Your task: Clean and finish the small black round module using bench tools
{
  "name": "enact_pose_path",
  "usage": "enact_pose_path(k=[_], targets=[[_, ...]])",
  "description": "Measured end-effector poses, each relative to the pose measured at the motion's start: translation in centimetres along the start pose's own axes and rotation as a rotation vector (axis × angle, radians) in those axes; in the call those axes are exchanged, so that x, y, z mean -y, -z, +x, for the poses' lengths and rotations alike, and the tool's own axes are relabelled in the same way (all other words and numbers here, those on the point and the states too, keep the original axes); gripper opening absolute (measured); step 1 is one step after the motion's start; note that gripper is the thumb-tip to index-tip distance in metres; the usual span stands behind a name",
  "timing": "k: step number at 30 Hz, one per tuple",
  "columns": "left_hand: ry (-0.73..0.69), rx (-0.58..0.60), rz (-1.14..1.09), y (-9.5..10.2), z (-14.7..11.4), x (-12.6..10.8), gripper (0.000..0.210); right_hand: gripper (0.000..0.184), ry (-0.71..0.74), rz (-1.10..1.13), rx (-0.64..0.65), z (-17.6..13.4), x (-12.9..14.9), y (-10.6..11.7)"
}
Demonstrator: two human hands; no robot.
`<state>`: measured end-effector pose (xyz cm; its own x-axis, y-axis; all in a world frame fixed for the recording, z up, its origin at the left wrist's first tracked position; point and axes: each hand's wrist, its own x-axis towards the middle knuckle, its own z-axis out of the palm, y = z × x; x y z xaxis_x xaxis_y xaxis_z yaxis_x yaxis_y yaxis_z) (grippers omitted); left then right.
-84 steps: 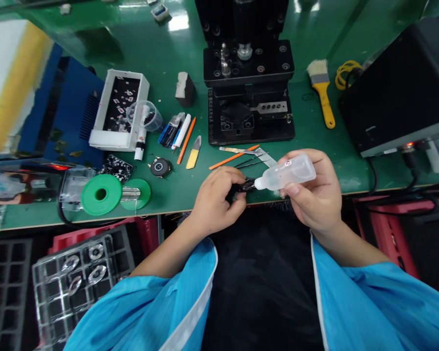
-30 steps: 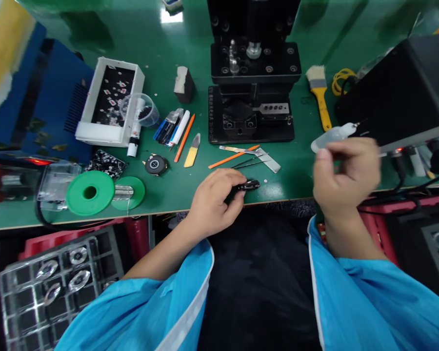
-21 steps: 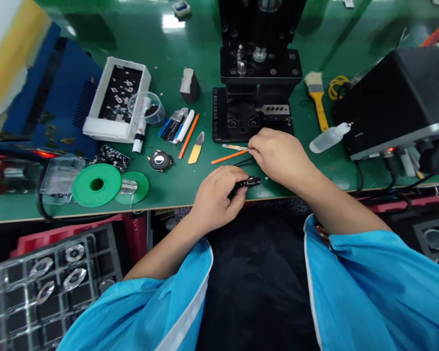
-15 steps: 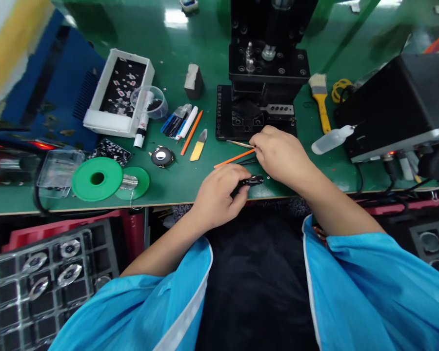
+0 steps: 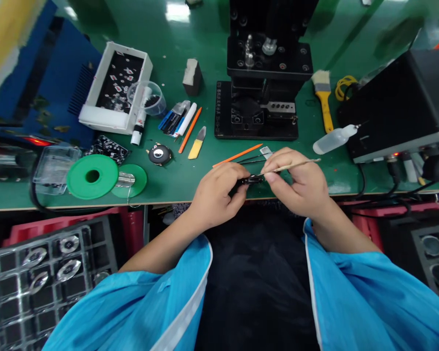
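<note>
1. Head view: I am watching the left hand [image 5: 221,195] pinching a small black piece [image 5: 255,180] between thumb and curled fingers, one end sticking out toward the right hand [image 5: 300,187].
2. The small black piece is sitting by the near edge of the tabletop [image 5: 183,183]; I am not managing to tell whether it is resting there or being held just above.
3. The right hand is gripping a thin tool [image 5: 294,166] with a pale handle between thumb and fingers; its tip is either touching the small black piece or ending just beside it, I cannot tell which.
4. Just beyond both hands, I am seeing an orange stick [image 5: 237,155] lying near some thin dark tools [image 5: 254,160].
5. Farther back, a black press [image 5: 269,68] is standing, with a brush [image 5: 324,102] and a plastic bottle [image 5: 334,139] lying to its right.
6. Well to the left, a green spool [image 5: 108,178] is lying near the edge.
</note>
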<state>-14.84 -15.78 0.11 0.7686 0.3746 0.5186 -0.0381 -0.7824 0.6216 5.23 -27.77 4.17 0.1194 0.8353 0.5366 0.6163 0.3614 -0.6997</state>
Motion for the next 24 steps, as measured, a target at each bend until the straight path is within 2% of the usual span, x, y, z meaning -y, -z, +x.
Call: enact_pose_path(k=[6,18,24], targets=[[0.0,-0.007,0.001,0.0,0.1,0.0,0.016,0.013,0.124,-0.076,0.072,0.1,-0.3,-0.1],[0.007,-0.016,0.02,-0.1,0.1,0.0,0.016,0.013,0.187,-0.229,0.162,0.0,-0.2,-0.2],[0.047,0.029,0.11,1.0,-0.1,-0.3,0.013,0.013,0.222,-0.234,0.134,0.6,-0.3,-1.3]])
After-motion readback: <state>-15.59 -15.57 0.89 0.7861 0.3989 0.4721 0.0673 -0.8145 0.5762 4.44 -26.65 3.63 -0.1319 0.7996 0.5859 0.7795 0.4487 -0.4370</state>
